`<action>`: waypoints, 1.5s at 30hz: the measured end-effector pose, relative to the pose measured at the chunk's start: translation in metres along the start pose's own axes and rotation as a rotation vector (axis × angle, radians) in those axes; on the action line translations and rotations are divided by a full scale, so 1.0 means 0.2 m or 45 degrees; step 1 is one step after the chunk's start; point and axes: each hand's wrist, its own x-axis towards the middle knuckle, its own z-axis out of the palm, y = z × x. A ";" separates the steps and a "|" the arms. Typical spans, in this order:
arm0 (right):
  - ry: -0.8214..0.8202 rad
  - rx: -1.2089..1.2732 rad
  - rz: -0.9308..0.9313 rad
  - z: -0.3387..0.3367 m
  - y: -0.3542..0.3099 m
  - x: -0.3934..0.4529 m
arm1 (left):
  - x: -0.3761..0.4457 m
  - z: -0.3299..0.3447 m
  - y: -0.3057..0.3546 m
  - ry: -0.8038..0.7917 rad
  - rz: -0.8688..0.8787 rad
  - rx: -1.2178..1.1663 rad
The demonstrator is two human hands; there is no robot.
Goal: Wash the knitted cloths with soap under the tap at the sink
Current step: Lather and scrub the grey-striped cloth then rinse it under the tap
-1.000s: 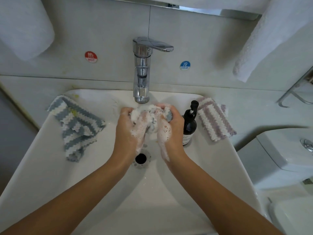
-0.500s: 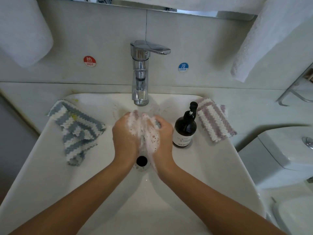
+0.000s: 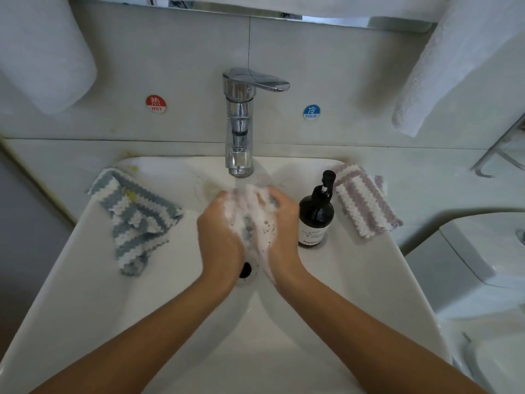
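Observation:
A foam-covered knitted cloth is bunched between my two hands over the white sink, just below the chrome tap. My left hand grips its left side and my right hand grips its right side. White suds hide most of the cloth and coat my fingers. A blue-and-white striped knitted cloth drapes over the sink's left rim. A purple-and-white striped knitted cloth lies on the right rim. A dark pump bottle of soap stands beside my right hand.
The drain hole shows between my wrists. Hot and cold stickers mark the wall beside the tap. White towels hang at upper left and upper right. A toilet tank stands to the right.
My hands have kept rubbing the soapy cloth, shifting down and closer together and back up toward the tap. More foam covers the cloth.

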 end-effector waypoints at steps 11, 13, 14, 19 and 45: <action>-0.060 -0.642 -0.296 -0.02 0.00 -0.03 | 0.02 -0.01 0.04 0.034 0.059 0.132; 0.079 -0.516 -0.341 0.00 -0.05 0.01 | -0.05 0.00 0.05 -0.085 0.026 0.167; 0.146 -0.411 -0.289 -0.01 -0.06 0.05 | -0.08 0.01 0.07 -0.096 0.022 0.191; 0.004 -0.400 0.028 -0.04 0.01 0.01 | 0.02 0.00 0.06 0.017 0.105 0.225; 0.027 -0.492 -0.154 -0.04 0.07 -0.03 | 0.06 -0.05 -0.02 -0.002 0.261 0.359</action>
